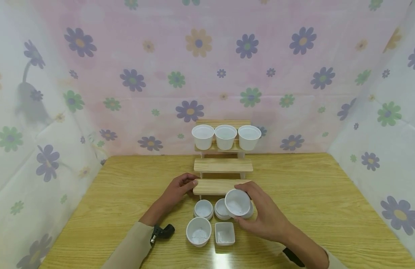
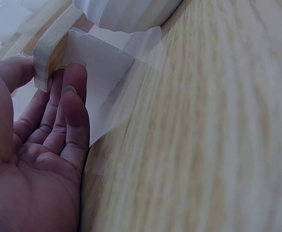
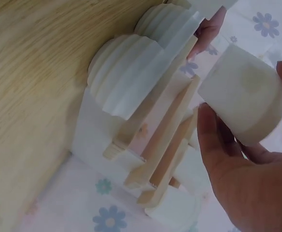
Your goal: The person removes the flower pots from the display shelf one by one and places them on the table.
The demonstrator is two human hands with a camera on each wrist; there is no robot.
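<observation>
My right hand (image 1: 266, 215) pinches a white round cup (image 1: 238, 202) by its sides, tilted above the small pots in front of the wooden stand; the right wrist view shows its smooth wall (image 3: 242, 92) between thumb and fingers. My left hand (image 1: 180, 189) grips the left end of the stand's lowest step (image 1: 217, 186). In the left wrist view, the thumb lies on one side of that step's end (image 2: 43, 63) and the curled fingers on the other. Three white cups (image 1: 225, 137) stand in a row on an upper step.
Ribbed white pots (image 1: 203, 209) stand just before the stand, one partly hidden under the held cup. Nearer me are a round white cup (image 1: 198, 232) and a square white pot (image 1: 225, 234). Flowered cloth (image 1: 167, 86) hangs behind the wooden table (image 1: 133, 175) and at both sides.
</observation>
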